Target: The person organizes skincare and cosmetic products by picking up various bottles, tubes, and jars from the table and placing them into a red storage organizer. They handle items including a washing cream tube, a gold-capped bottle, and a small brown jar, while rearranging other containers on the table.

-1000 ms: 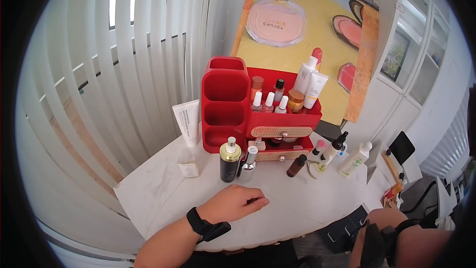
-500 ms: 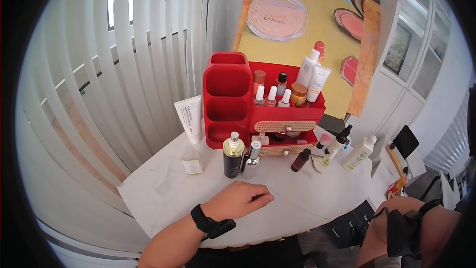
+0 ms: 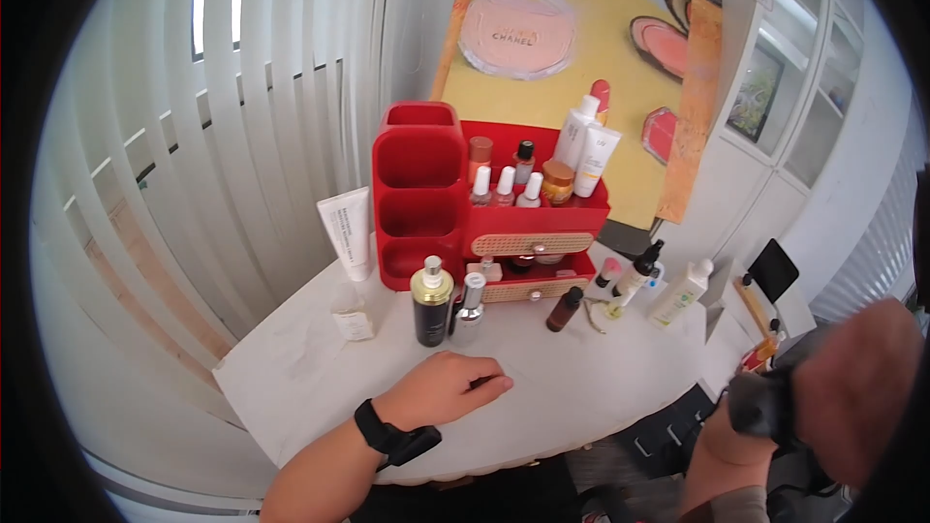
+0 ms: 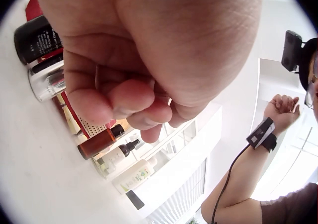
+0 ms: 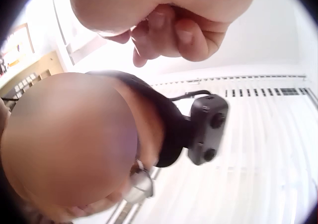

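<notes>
My left hand [image 3: 441,392] lies low over the white table with its fingers loosely curled and nothing in them. Just beyond its knuckles stand a black bottle with a gold collar [image 3: 431,308] and a silver-capped bottle [image 3: 469,310]. In the left wrist view, the curled fingers of that hand [image 4: 149,50] hang above the tabletop. My right hand [image 3: 857,392], blurred, is raised off the table at the far right. The right wrist view shows this hand [image 5: 164,23] beside the head, its fingers bent inward and holding nothing.
A red organizer [image 3: 419,223] with nail polishes, a jar and tubes stands at the back of the table [image 3: 542,397]. Left of it are a white tube [image 3: 347,232] and a clear bottle [image 3: 353,318]. A brown bottle [image 3: 564,310] and a lotion bottle [image 3: 682,295] stand right.
My right hand and forearm have risen from the lower right toward the head. The left hand keeps its pose near the bottles, while the head view has shifted slightly.
</notes>
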